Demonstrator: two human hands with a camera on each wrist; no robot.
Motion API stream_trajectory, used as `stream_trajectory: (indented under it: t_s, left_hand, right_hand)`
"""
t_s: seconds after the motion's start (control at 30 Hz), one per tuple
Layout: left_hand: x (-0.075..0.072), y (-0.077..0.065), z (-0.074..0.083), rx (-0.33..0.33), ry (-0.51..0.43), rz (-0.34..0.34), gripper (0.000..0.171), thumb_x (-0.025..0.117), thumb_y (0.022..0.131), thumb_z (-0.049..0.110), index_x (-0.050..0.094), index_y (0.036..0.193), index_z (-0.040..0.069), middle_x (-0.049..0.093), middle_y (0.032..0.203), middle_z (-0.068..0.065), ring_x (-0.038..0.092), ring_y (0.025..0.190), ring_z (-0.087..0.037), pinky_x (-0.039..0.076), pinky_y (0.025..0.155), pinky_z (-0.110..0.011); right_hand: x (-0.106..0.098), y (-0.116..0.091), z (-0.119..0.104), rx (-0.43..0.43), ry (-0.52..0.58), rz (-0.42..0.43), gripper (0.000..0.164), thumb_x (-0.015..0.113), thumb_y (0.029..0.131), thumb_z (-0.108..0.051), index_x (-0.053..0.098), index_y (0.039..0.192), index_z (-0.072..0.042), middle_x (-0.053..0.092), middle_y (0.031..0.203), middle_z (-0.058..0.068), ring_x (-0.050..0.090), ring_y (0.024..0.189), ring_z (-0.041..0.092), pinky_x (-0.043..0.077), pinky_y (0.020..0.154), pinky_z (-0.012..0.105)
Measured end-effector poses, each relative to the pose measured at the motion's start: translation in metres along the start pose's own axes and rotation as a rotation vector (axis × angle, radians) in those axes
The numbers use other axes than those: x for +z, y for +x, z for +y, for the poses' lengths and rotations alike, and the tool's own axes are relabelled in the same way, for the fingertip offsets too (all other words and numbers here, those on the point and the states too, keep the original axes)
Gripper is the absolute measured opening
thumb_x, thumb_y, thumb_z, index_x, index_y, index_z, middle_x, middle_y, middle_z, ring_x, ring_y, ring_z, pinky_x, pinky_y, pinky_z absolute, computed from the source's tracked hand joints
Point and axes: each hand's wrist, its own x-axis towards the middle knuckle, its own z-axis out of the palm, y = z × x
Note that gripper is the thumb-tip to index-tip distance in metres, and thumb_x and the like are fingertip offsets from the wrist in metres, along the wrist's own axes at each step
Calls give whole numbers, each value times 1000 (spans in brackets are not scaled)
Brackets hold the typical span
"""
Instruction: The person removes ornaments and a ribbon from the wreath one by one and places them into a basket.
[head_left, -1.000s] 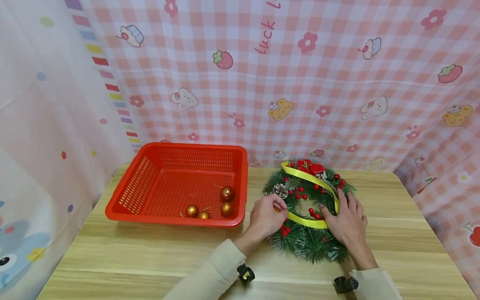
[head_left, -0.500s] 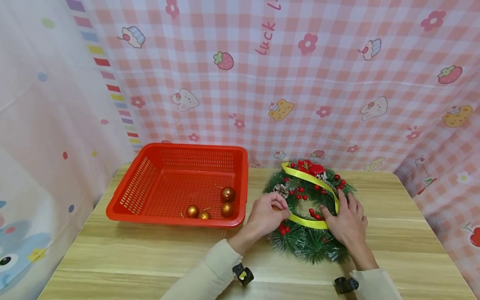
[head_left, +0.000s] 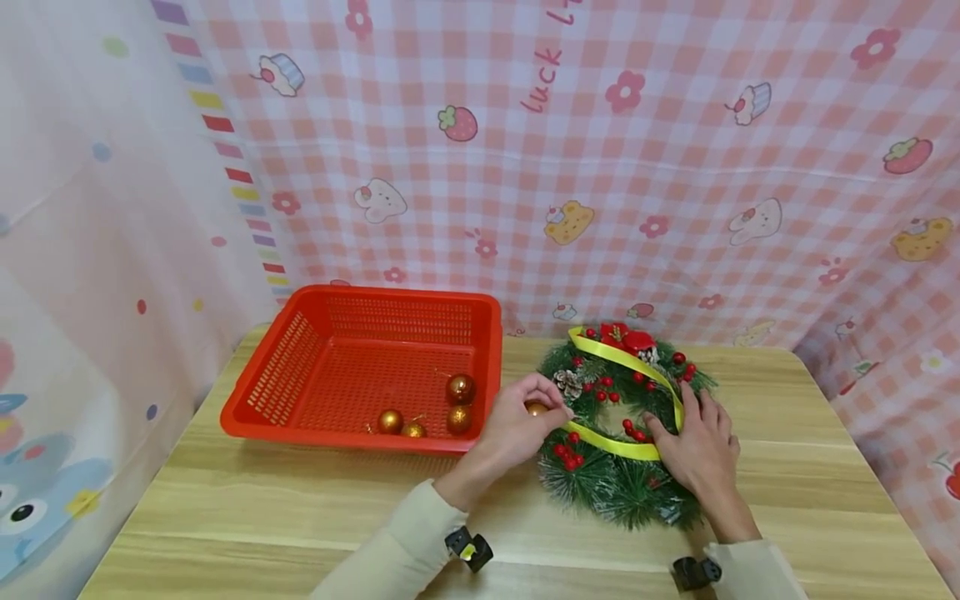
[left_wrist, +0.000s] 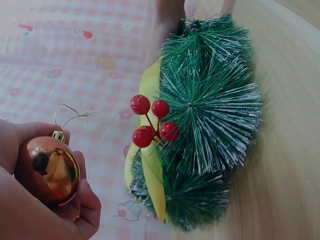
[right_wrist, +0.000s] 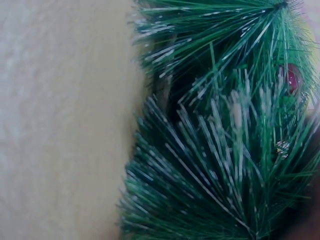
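Observation:
My left hand (head_left: 517, 425) holds a shiny copper-gold Christmas ball (left_wrist: 50, 172) just left of a green Christmas wreath (head_left: 581, 483). The ball's gold cap and thin wire hanger (left_wrist: 75, 114) stick out above the fingers. With fingers spread, my right hand (head_left: 701, 446) rests on the right side of the wreath, over a yellow ribbon (head_left: 618, 447) that loops loosely across it. Red berries (left_wrist: 142, 136), a pinecone (head_left: 567, 383) and a red flower (head_left: 637, 340) decorate the wreath. In the right wrist view only frosted green needles (right_wrist: 210, 150) and a bit of berry show.
A red plastic basket (head_left: 360, 442) stands on the wooden table (head_left: 187, 508) to the left. In its front right corner lie several gold balls (head_left: 460, 388). Pink checked cloth (head_left: 487, 200) hangs behind the table, and a white patterned cloth (head_left: 75, 250) on the left.
My left hand has drawn back leftward from the wreath and ribbon, bringing the ball into sight. My right hand stays on the wreath. The head view has shifted slightly.

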Motion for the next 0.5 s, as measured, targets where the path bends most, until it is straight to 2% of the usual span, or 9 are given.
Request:
stream_trajectory:
  t_s: [0.17, 0.27, 0.47, 0.5]
  left_hand:
    - [-9, -3, 3, 43, 18, 11, 12, 74, 86, 8, 62, 88, 10, 68, 80, 2, 61, 72, -11, 49, 68, -22]
    - [-16, -4, 6, 65, 39, 31, 12, 75, 86, 10, 63, 89, 10, 67, 81, 1, 58, 70, -12, 47, 64, -23]
    - [-33, -7, 10, 97, 10, 83, 13, 74, 86, 7, 62, 91, 6, 70, 87, -6, 61, 71, -15, 48, 62, -23]
    - [-36, -7, 10, 101, 9, 91, 13, 74, 86, 7, 62, 91, 6, 70, 88, -7, 62, 72, -19, 48, 61, -23]
  right_hand:
    - [0, -1, 0, 4, 3, -6, 89, 46, 97, -61, 10, 159, -8, 7, 159, 33, 8, 141, 57, 15, 100, 78]
    - [-1, -1, 0, 4, 6, -7, 89, 46, 97, -61, 11, 159, -7, 7, 159, 33, 7, 141, 57, 14, 100, 79]
    - [-1, -1, -2, 5, 3, -12, 89, 45, 97, -61, 10, 159, -8, 7, 159, 33, 7, 141, 56, 13, 100, 79]
    - [-1, -1, -2, 5, 1, -12, 89, 45, 97, -61, 11, 159, -8, 7, 159, 33, 7, 141, 56, 14, 100, 79]
